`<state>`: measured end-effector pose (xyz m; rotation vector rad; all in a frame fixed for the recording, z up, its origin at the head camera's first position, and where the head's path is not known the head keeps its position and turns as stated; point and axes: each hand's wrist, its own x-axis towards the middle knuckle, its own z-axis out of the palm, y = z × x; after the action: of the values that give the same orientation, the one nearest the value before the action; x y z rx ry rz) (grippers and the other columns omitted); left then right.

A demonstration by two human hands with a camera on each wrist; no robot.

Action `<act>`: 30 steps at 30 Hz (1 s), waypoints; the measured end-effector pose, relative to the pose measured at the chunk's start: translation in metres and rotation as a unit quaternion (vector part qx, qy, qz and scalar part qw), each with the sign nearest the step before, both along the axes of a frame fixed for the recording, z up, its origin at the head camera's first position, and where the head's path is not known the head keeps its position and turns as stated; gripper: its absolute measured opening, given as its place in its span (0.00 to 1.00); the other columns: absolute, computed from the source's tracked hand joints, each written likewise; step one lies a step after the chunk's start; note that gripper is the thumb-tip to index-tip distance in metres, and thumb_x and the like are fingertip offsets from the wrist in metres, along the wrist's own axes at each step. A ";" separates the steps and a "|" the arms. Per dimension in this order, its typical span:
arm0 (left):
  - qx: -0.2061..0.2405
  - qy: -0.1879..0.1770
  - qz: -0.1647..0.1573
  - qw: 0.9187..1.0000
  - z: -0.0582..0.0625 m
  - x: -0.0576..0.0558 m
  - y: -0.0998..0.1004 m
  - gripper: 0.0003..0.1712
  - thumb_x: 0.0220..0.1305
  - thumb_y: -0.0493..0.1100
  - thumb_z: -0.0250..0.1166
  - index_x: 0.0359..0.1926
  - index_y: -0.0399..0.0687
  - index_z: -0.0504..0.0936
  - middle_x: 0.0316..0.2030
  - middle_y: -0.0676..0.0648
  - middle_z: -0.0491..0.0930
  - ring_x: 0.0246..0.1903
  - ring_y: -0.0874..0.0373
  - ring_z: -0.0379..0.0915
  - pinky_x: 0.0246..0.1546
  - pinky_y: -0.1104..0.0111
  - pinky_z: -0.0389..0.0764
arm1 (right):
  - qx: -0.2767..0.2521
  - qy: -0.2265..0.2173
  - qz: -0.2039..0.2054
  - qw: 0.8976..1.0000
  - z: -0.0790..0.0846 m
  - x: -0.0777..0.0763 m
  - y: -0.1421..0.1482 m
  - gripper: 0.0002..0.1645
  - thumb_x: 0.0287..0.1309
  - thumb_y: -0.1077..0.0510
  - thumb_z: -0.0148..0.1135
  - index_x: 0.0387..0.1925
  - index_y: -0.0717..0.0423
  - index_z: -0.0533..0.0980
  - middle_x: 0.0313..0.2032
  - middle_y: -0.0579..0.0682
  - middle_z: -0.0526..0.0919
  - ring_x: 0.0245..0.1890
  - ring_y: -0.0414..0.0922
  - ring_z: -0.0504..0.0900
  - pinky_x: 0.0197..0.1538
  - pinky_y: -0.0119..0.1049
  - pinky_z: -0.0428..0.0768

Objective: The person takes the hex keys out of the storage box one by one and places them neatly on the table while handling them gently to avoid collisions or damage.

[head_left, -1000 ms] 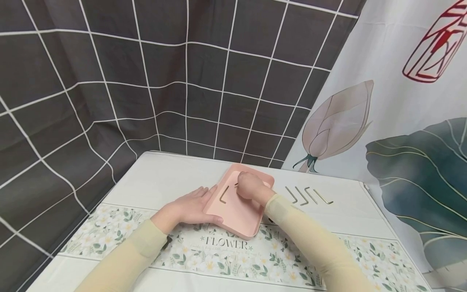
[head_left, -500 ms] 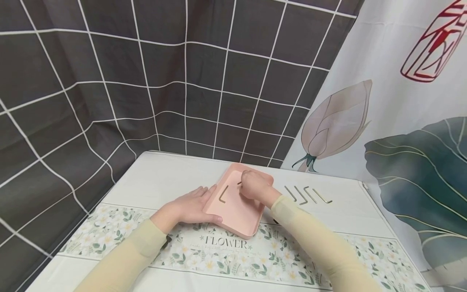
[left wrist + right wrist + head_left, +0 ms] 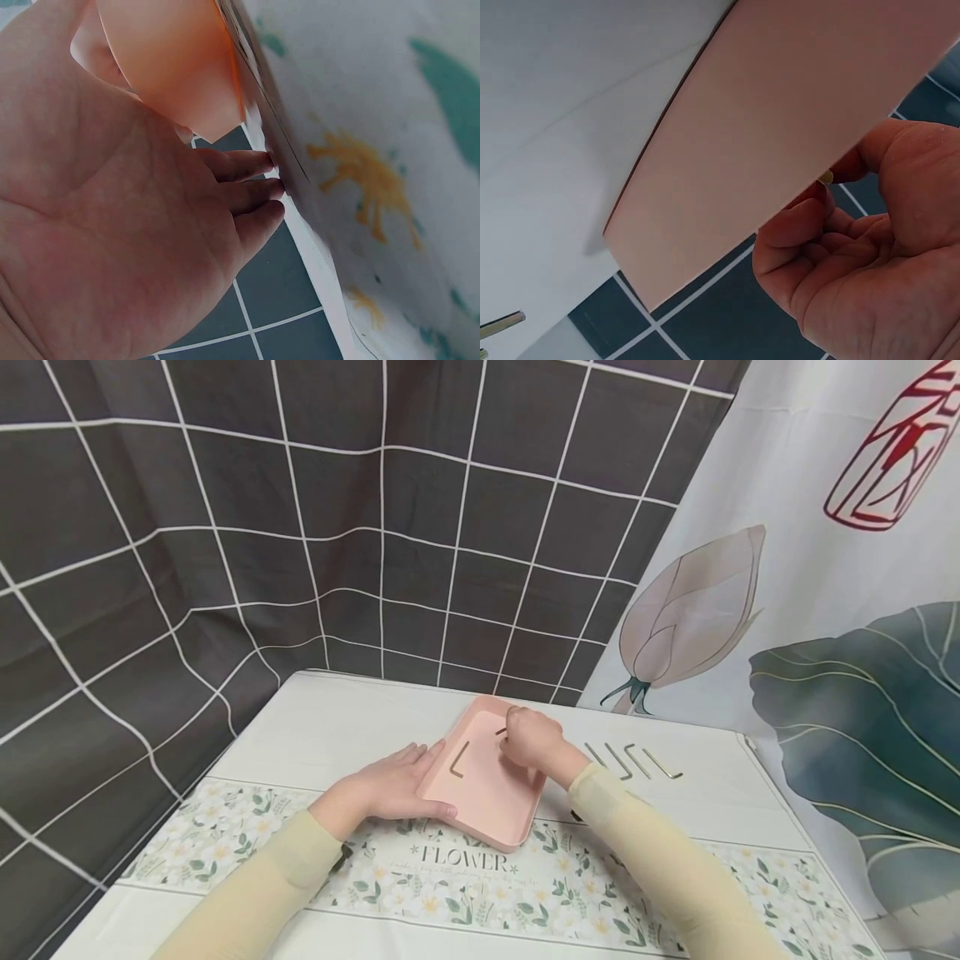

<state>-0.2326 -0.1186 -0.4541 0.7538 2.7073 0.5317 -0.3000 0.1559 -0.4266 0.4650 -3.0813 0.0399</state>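
A pink tray (image 3: 491, 822) lies at an angle on the table. My left hand (image 3: 390, 785) rests against its left side, fingers straight and thumb over the near-left rim. One L-shaped hex key (image 3: 459, 762) lies in the tray's left part. Above the tray floor, toward the far right, my right hand (image 3: 534, 739) pinches another brass-coloured hex key (image 3: 502, 731), whose short visible end points left. In the right wrist view the tip of that hex key (image 3: 826, 178) shows between thumb and curled fingers. The tray wall hides the rest of it.
Several more hex keys (image 3: 639, 760) lie in a row on the white table to the right of the tray, the nearest partly behind my right wrist. A flower-printed band (image 3: 420, 893) crosses the tablecloth. A dark checked curtain (image 3: 420, 568) hangs behind the table.
My right hand has shifted right across the tray with the pinched hex key. The left hand, the tray and the hex key lying in it stay where they were.
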 end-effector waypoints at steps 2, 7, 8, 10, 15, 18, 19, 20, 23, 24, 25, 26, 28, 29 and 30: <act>0.000 0.000 0.001 1.000 0.000 0.000 0.000 0.74 0.64 0.87 0.61 0.93 0.50 0.43 0.89 0.39 0.52 0.87 0.35 0.44 0.84 0.38 0.56 | -0.009 0.003 0.006 1.000 0.001 0.000 0.003 0.19 0.68 0.58 0.68 0.53 0.70 0.80 0.35 0.54 0.83 0.33 0.49 0.84 0.37 0.49 0.91; 0.001 0.000 0.000 1.000 0.000 0.001 0.000 0.74 0.64 0.87 0.60 0.92 0.50 0.43 0.88 0.39 0.52 0.87 0.35 0.44 0.84 0.39 0.56 | -0.026 0.003 0.010 1.000 0.002 -0.001 0.010 0.18 0.68 0.60 0.68 0.52 0.70 0.79 0.34 0.54 0.82 0.33 0.48 0.83 0.45 0.46 0.92; 0.000 0.000 0.000 1.000 0.001 0.001 0.000 0.74 0.64 0.88 0.60 0.92 0.50 0.43 0.88 0.39 0.52 0.87 0.35 0.44 0.84 0.39 0.56 | -0.028 0.002 0.009 1.000 0.002 -0.001 0.012 0.18 0.68 0.60 0.68 0.52 0.70 0.79 0.34 0.54 0.82 0.33 0.48 0.83 0.44 0.45 0.91; -0.002 0.002 -0.001 1.000 0.001 0.001 0.000 0.75 0.63 0.88 0.60 0.92 0.49 0.43 0.88 0.39 0.52 0.87 0.35 0.44 0.84 0.39 0.56 | -0.036 0.002 0.006 0.999 0.003 0.000 0.015 0.18 0.68 0.60 0.67 0.52 0.70 0.79 0.34 0.53 0.82 0.32 0.48 0.83 0.43 0.44 0.91; -0.001 0.000 0.000 1.000 0.002 0.002 0.001 0.75 0.64 0.88 0.60 0.92 0.50 0.43 0.88 0.39 0.52 0.87 0.35 0.44 0.84 0.38 0.56 | -0.053 0.010 0.003 0.999 0.006 0.000 0.024 0.18 0.66 0.61 0.67 0.51 0.71 0.80 0.34 0.55 0.82 0.31 0.49 0.82 0.41 0.46 0.90; -0.001 -0.003 0.000 1.000 0.002 0.002 0.001 0.75 0.63 0.88 0.60 0.92 0.49 0.43 0.88 0.38 0.52 0.87 0.35 0.44 0.84 0.38 0.56 | -0.062 0.013 -0.002 0.998 0.007 0.001 0.029 0.21 0.65 0.61 0.67 0.53 0.74 0.79 0.35 0.57 0.83 0.31 0.50 0.82 0.38 0.46 0.88; -0.002 -0.003 0.000 1.000 0.003 0.003 0.001 0.75 0.63 0.88 0.60 0.92 0.49 0.43 0.88 0.38 0.52 0.87 0.35 0.44 0.84 0.38 0.56 | -0.065 0.013 -0.005 0.998 0.008 0.001 0.031 0.22 0.64 0.61 0.66 0.54 0.75 0.79 0.35 0.57 0.83 0.31 0.50 0.82 0.37 0.45 0.87; -0.003 -0.003 -0.001 1.000 0.003 0.003 0.001 0.75 0.63 0.88 0.60 0.92 0.49 0.43 0.88 0.39 0.52 0.87 0.35 0.44 0.84 0.39 0.56 | -0.067 0.012 -0.007 0.998 0.008 0.001 0.032 0.23 0.64 0.61 0.66 0.55 0.76 0.78 0.34 0.57 0.84 0.30 0.50 0.82 0.37 0.45 0.87; -0.001 -0.003 -0.002 1.000 0.002 0.003 0.000 0.75 0.63 0.88 0.60 0.92 0.49 0.43 0.88 0.39 0.52 0.87 0.35 0.44 0.84 0.38 0.56 | -0.070 0.012 -0.013 0.997 0.008 0.001 0.037 0.23 0.65 0.61 0.66 0.55 0.76 0.78 0.33 0.56 0.83 0.30 0.50 0.82 0.37 0.44 0.86; -0.001 -0.003 -0.002 1.000 0.002 0.003 0.000 0.75 0.63 0.88 0.60 0.92 0.49 0.43 0.88 0.39 0.52 0.87 0.35 0.44 0.84 0.38 0.56 | -0.071 0.010 -0.015 0.997 0.009 0.001 0.039 0.22 0.65 0.61 0.67 0.53 0.75 0.78 0.32 0.55 0.82 0.30 0.50 0.82 0.37 0.45 0.86; -0.001 -0.002 -0.002 1.000 0.002 0.003 0.000 0.75 0.63 0.88 0.60 0.92 0.49 0.43 0.88 0.39 0.52 0.87 0.35 0.44 0.84 0.38 0.56 | -0.073 0.008 -0.017 0.997 0.009 0.002 0.040 0.21 0.65 0.61 0.67 0.52 0.74 0.78 0.32 0.54 0.82 0.30 0.50 0.82 0.37 0.45 0.87; 0.000 -0.002 -0.002 1.000 0.002 0.003 0.000 0.75 0.62 0.88 0.60 0.92 0.49 0.43 0.89 0.39 0.52 0.87 0.35 0.44 0.84 0.38 0.56 | -0.075 0.007 -0.019 0.997 0.010 0.002 0.042 0.19 0.65 0.61 0.67 0.51 0.73 0.79 0.32 0.54 0.82 0.30 0.50 0.82 0.37 0.45 0.87; 0.000 -0.001 -0.002 1.000 0.002 0.003 0.000 0.75 0.63 0.89 0.59 0.92 0.49 0.42 0.89 0.40 0.51 0.87 0.35 0.44 0.84 0.38 0.55 | -0.078 0.005 -0.022 0.997 0.011 0.003 0.044 0.18 0.65 0.61 0.67 0.50 0.73 0.79 0.33 0.54 0.82 0.30 0.50 0.82 0.38 0.46 0.87; 0.001 0.000 -0.003 1.000 0.002 0.003 0.001 0.75 0.63 0.88 0.59 0.92 0.49 0.42 0.89 0.40 0.51 0.87 0.35 0.44 0.84 0.38 0.55 | -0.078 0.004 -0.023 0.997 0.011 0.003 0.046 0.19 0.65 0.61 0.67 0.51 0.73 0.79 0.33 0.54 0.82 0.30 0.50 0.82 0.38 0.46 0.87; 0.002 0.001 -0.003 1.000 0.002 0.003 0.001 0.75 0.63 0.88 0.60 0.92 0.49 0.42 0.89 0.40 0.51 0.87 0.35 0.44 0.84 0.38 0.55 | -0.079 0.003 -0.024 0.997 0.011 0.003 0.047 0.21 0.65 0.62 0.67 0.53 0.75 0.79 0.34 0.55 0.83 0.31 0.50 0.82 0.39 0.46 0.87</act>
<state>-0.2300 -0.1179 -0.4522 0.7640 2.7053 0.5355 -0.2966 0.2030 -0.4158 0.3823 -3.0499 0.2792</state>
